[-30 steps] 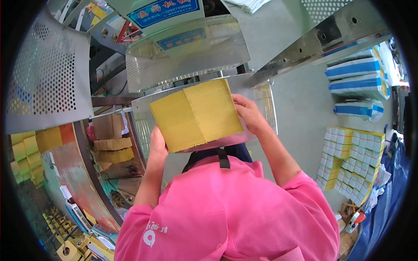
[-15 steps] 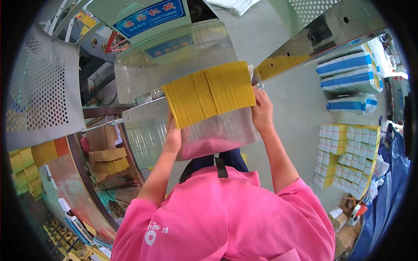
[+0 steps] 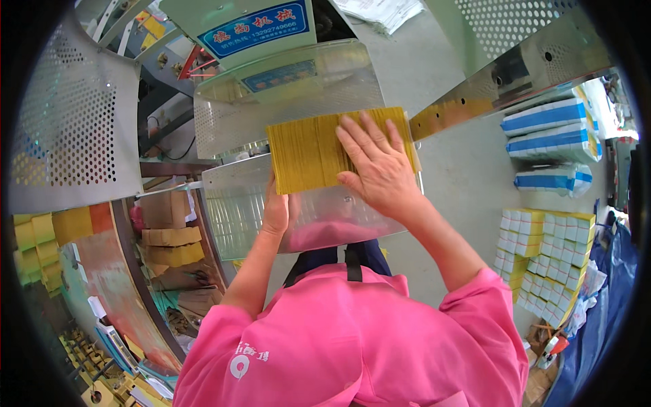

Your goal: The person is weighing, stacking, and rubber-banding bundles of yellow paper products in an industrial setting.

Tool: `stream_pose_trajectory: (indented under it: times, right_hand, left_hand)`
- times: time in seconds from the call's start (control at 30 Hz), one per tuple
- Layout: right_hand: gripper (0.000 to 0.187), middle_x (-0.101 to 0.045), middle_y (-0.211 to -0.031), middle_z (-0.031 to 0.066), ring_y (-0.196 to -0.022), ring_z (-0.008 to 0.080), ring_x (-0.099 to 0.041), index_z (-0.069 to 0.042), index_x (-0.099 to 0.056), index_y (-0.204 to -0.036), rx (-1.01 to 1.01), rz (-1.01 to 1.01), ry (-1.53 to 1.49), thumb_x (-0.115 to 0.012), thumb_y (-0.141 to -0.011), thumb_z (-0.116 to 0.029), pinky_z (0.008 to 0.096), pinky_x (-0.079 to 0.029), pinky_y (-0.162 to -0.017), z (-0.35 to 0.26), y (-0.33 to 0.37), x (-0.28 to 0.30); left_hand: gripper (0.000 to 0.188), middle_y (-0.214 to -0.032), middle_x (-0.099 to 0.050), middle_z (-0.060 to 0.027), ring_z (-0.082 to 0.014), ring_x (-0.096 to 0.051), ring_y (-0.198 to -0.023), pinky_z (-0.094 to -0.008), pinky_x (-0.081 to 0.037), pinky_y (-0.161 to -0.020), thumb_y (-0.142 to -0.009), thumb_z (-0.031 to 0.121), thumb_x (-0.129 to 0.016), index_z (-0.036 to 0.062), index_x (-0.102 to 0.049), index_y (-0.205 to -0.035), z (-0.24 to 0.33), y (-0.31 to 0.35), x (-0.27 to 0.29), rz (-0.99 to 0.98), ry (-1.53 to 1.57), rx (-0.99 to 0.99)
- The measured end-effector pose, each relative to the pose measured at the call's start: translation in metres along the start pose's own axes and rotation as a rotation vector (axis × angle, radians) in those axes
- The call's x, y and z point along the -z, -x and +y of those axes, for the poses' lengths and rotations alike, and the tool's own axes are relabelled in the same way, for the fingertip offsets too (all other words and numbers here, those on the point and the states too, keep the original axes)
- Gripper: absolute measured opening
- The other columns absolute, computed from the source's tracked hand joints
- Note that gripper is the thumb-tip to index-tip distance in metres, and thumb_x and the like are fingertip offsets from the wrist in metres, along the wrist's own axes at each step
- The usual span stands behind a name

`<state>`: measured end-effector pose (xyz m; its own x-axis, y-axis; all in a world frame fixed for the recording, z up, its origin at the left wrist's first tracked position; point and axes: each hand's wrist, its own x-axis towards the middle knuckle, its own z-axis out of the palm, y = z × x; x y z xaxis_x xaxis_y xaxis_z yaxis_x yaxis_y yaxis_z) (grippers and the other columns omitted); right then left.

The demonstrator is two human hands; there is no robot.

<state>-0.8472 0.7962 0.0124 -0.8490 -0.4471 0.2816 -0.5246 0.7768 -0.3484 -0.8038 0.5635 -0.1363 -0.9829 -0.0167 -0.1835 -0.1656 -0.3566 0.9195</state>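
Note:
A thick block of thin yellow paper pieces (image 3: 308, 152), packed edge to edge, lies across a clear plastic panel of the machine. My left hand (image 3: 277, 210) grips its near left corner from below, with the fingers partly hidden behind the stack. Flat on the top right part of the same stack rests my right hand (image 3: 381, 169), its fingers stretched out and slightly spread. Behind the paper rises a see-through guard (image 3: 285, 91) with a perforated metal sheet under it.
A metal rail (image 3: 502, 81) slants away at the upper right. Perforated plate (image 3: 74, 129) stands on the left. White-and-blue wrapped packs (image 3: 549, 142) and stacked banded bundles (image 3: 546, 254) lie on the right floor. Left of me is a worn board (image 3: 115, 271) beside cardboard pieces (image 3: 171, 236).
My right hand has moved from the right end of the stack onto its top and flattened out. The paper edges look more tightly packed. My left hand stays at the left end.

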Motion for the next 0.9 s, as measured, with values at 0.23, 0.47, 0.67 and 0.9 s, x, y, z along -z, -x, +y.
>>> stream_pose_trajectory:
  times: [0.23, 0.47, 0.67, 0.9]
  right_hand:
    - [0.069, -0.036, -0.152, 0.0069, -0.144, 0.027, -0.025, -0.007, -0.042, -0.143, 0.046, 0.013, 0.031, -0.06, -0.088, -0.044, 0.0518, -0.015, -0.117, 0.0, -0.013, 0.002]
    - [0.052, -0.047, -0.142, 0.0105, -0.135, 0.0299, -0.041, -0.003, -0.05, -0.135, 0.022, 0.134, -0.051, -0.062, -0.087, -0.021, 0.0476, -0.027, -0.113, 0.007, -0.005, 0.006]
    - [0.033, -0.06, -0.124, 0.0113, -0.115, 0.0205, -0.056, 0.001, -0.058, -0.118, -0.443, 0.631, -0.522, -0.05, -0.086, 0.003, 0.0339, -0.043, -0.098, 0.058, 0.091, -0.031]
    - [0.042, -0.061, -0.115, 0.01, -0.108, 0.0225, -0.058, -0.004, -0.054, -0.127, -0.548, 0.204, -0.875, -0.059, -0.085, -0.002, 0.0322, -0.044, -0.095, 0.083, 0.094, -0.083]
  left_hand:
    - [0.045, -0.138, -0.048, -0.0071, -0.0181, -0.042, -0.13, -0.0332, -0.029, -0.111, -0.103, 0.027, -0.042, 0.0022, -0.041, -0.14, -0.006, 0.008, 0.013, 0.059, 0.12, 0.02]
    - [0.039, -0.136, -0.05, -0.0132, -0.0243, -0.045, -0.128, -0.0348, -0.032, -0.109, -0.102, 0.019, -0.041, -0.0035, -0.049, -0.132, -0.028, -0.002, 0.019, 0.063, -0.237, -0.1]
    - [0.042, -0.139, -0.048, -0.0104, -0.0216, -0.043, -0.13, -0.0347, -0.03, -0.111, -0.102, 0.023, -0.041, -0.0014, -0.046, -0.136, -0.023, 0.005, 0.017, 0.057, -0.251, -0.071]
    - [0.043, -0.136, -0.051, -0.0119, -0.024, -0.046, -0.127, -0.0346, -0.034, -0.108, -0.103, 0.024, -0.039, -0.0027, -0.044, -0.137, -0.022, -0.005, 0.011, 0.054, -0.23, -0.105]
